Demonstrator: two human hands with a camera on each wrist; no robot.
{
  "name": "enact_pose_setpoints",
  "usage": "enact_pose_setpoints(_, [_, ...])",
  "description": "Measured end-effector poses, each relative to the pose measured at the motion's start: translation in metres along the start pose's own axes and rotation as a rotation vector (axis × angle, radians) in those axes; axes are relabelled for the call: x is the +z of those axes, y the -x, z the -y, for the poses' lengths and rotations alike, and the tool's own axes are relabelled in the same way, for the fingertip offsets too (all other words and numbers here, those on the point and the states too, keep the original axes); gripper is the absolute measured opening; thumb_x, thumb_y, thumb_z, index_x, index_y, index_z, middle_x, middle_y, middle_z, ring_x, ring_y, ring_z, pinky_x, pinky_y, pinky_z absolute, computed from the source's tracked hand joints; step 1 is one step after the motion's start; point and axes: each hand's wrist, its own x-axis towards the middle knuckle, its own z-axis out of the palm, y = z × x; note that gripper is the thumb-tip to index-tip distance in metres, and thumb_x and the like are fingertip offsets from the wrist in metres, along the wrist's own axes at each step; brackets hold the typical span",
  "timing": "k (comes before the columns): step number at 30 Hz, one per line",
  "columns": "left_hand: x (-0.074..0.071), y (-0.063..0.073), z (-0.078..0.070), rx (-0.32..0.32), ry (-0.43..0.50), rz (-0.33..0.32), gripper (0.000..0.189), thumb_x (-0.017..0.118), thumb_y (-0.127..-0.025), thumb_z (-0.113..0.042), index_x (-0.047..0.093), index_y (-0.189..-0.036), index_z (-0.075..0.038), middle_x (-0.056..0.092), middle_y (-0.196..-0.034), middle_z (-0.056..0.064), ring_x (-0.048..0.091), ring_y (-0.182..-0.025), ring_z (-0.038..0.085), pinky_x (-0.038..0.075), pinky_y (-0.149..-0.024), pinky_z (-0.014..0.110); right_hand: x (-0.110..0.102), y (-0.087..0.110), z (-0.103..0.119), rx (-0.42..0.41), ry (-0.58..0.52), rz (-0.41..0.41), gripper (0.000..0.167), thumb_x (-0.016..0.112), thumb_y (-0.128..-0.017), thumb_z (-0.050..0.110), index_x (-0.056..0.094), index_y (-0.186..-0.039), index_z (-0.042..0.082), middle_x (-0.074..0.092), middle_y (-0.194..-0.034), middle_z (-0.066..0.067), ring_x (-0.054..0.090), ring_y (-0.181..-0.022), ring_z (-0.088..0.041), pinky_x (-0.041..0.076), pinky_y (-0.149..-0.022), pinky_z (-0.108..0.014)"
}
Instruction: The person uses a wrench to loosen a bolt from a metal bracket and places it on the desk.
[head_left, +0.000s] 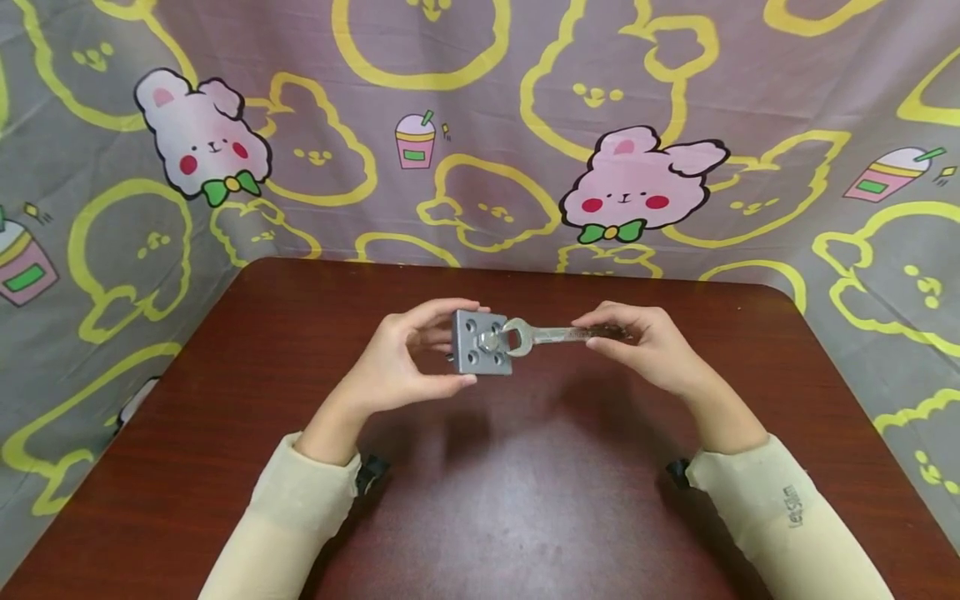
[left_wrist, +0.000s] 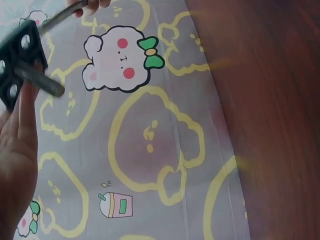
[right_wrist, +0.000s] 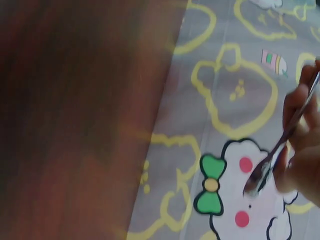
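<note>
My left hand (head_left: pixel 397 358) grips a square grey metal plate (head_left: pixel 465 323) by its upper and lower edges, above the table. The plate has a hole near each corner, and a hex bolt head (head_left: pixel 489 340) stands at its middle. On the plate's other side the bolt's shank (left_wrist: pixel 42 80) sticks out in the left wrist view. An open-end wrench (head_left: pixel 555 335) is pinched between the thumb and fingers of my right hand (head_left: pixel 645 342). Its open end overlaps the plate's right edge, beside the bolt head; contact I cannot tell. The wrench (right_wrist: pixel 282 142) also shows in the right wrist view.
Below both hands lies a dark red-brown wooden table (head_left: pixel 525 500). A grey-pink curtain (head_left: pixel 480 108) with bunny and cup prints surrounds its back and sides. Dark wrist-worn devices peek out under both cream sleeves (head_left: pixel 750 492).
</note>
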Motion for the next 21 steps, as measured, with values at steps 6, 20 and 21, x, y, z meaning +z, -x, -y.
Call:
enact_pose_setpoints(6, [0.005,-0.005,0.002,0.056,-0.101,-0.156,0.075,0.085,-0.067,0.008,0.055,-0.135,-0.005,0.065,-0.132,0.012,0.073,-0.102,0.02,0.06,-0.086,0.031,0.021,0.007,0.01,0.145,-0.051,-0.152,0.025,0.069,-0.09,0.003,0.071,-0.114,0.003,0.071,-0.091,0.014,0.058,-0.074,-0.012,0.048,-0.06,-0.021])
enact_pose_setpoints(20, [0.01,-0.007,0.006,0.103,-0.165,-0.235,0.078,0.085,-0.066,0.008,0.054,-0.135,-0.005,0.064,-0.134,0.009,0.072,-0.102,0.02,0.06,-0.087,0.029,0.053,0.011,0.024,0.187,-0.159,-0.211,0.025,0.069,-0.089,0.003,0.069,-0.114,-0.002,0.071,-0.091,0.016,0.062,-0.078,-0.009,0.051,-0.066,-0.02])
enact_pose_setpoints(21, [0.01,-0.007,0.006,0.11,-0.16,-0.233,0.078,0.085,-0.066,0.008,0.054,-0.135,-0.005,0.064,-0.134,0.009,0.072,-0.102,0.019,0.06,-0.087,0.029,0.054,0.011,0.025,0.189,-0.158,-0.211,0.025,0.069,-0.089,0.003,0.069,-0.114,-0.001,0.071,-0.091,0.017,0.062,-0.078,-0.009,0.051,-0.066,-0.02])
